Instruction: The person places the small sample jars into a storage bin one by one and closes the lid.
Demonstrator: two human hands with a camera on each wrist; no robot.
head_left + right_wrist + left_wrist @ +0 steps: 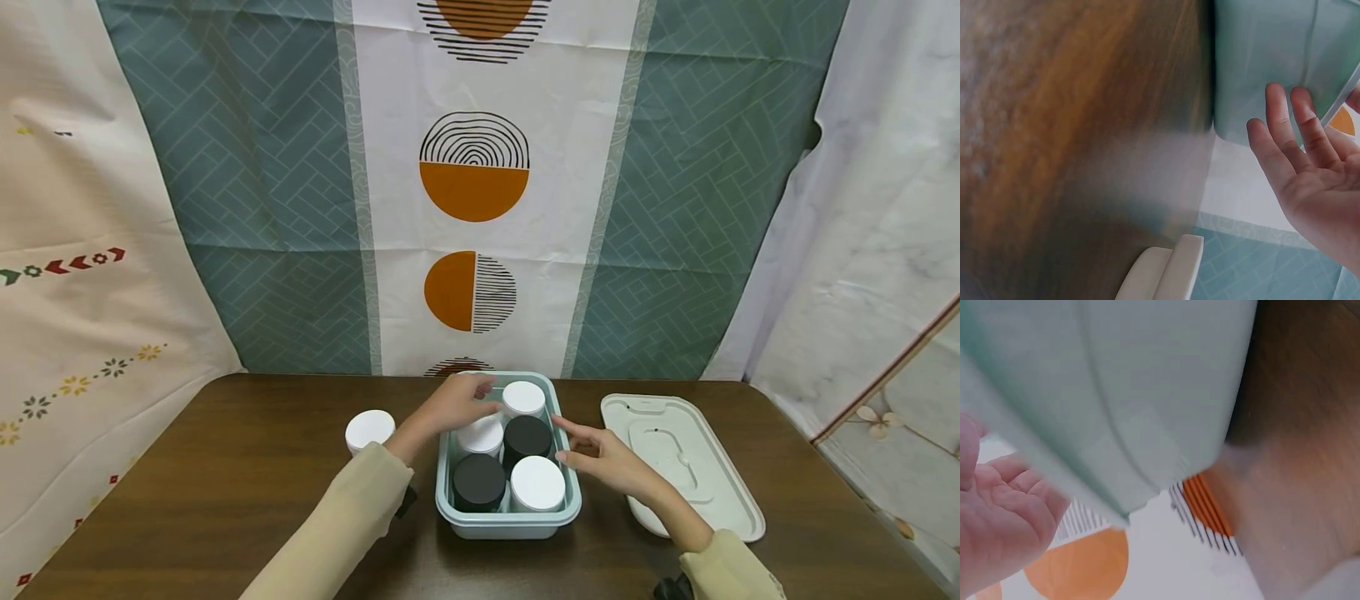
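A pale blue plastic bin (504,527) holds several upright cylindrical containers. Some have white tops, such as the near right one (537,483); others have black tops, such as the near left one (478,482). My left hand (453,406) is over the bin's far left corner, thumb and fingers apart with nothing visible between them. It hides that corner from the head view. On the opposite side, my right hand (606,454) has loosely bent fingers at the bin's right rim. The right wrist view shows those fingers (1279,115) spread against the bin's outer wall (1260,56).
Left of the bin, another white-topped container (370,429) stands on the dark wooden table (225,500), partly behind my left forearm. A pale lid (727,492) lies flat to the right, beneath the right forearm in the head view. Patterned cloth (480,233) hangs behind the table.
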